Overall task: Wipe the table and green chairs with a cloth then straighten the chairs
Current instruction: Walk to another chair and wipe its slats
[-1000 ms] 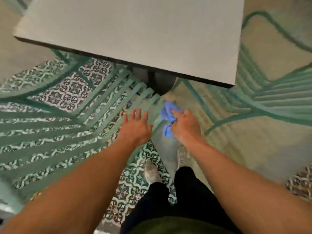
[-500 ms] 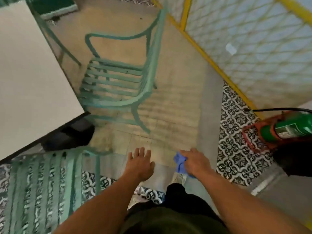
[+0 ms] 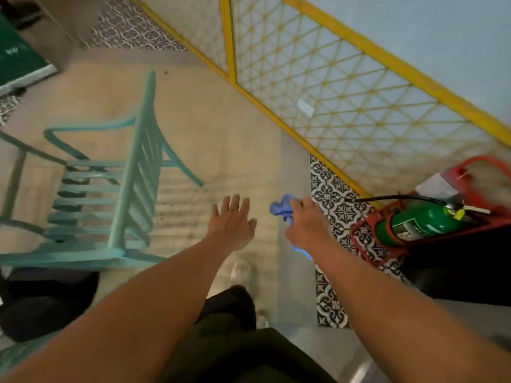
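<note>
A green slatted chair (image 3: pixel 130 189) stands on the tan floor at the left, its backrest toward me. My left hand (image 3: pixel 231 225) hovers to the right of the chair with fingers spread, touching nothing. My right hand (image 3: pixel 304 222) grips a bunched blue cloth (image 3: pixel 280 207), held in the air over the floor. The table is out of view.
A green fire extinguisher (image 3: pixel 417 223) lies in a red stand (image 3: pixel 367 244) at the right. A yellow lattice fence (image 3: pixel 331 87) runs diagonally behind. Patterned tiles (image 3: pixel 331 189) border the tan floor. A dark base (image 3: pixel 44 305) sits at lower left. My legs and shoes are below.
The view swung right, away from the table and the first chair; both hands left that chair. The second chair now sits at the left and the fire extinguisher has come closer.
</note>
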A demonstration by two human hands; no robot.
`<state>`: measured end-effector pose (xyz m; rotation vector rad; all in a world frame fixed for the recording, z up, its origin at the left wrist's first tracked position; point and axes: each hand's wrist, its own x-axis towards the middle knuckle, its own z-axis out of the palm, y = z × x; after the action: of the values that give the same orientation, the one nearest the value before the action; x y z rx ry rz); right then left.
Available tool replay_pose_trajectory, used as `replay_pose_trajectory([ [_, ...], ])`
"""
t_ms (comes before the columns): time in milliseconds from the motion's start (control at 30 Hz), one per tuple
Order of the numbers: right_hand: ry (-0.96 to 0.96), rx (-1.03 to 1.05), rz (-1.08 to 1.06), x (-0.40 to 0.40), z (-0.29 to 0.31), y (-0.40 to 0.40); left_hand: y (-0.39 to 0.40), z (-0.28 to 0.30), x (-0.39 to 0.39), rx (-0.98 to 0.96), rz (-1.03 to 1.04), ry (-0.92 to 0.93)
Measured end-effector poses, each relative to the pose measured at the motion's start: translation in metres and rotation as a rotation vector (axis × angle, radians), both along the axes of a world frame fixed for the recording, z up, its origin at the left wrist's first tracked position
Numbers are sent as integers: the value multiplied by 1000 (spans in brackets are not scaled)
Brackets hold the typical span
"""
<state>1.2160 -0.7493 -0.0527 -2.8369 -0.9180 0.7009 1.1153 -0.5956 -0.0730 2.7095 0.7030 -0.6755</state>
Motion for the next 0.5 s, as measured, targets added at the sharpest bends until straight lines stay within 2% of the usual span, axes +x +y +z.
replay_pose_trajectory([
  [200, -188, -59, 146, 103, -18, 54, 47, -17, 114, 49, 13, -44],
  [500, -142, 11, 233, 288, 0, 174, 166, -23, 272, -30, 174, 6],
])
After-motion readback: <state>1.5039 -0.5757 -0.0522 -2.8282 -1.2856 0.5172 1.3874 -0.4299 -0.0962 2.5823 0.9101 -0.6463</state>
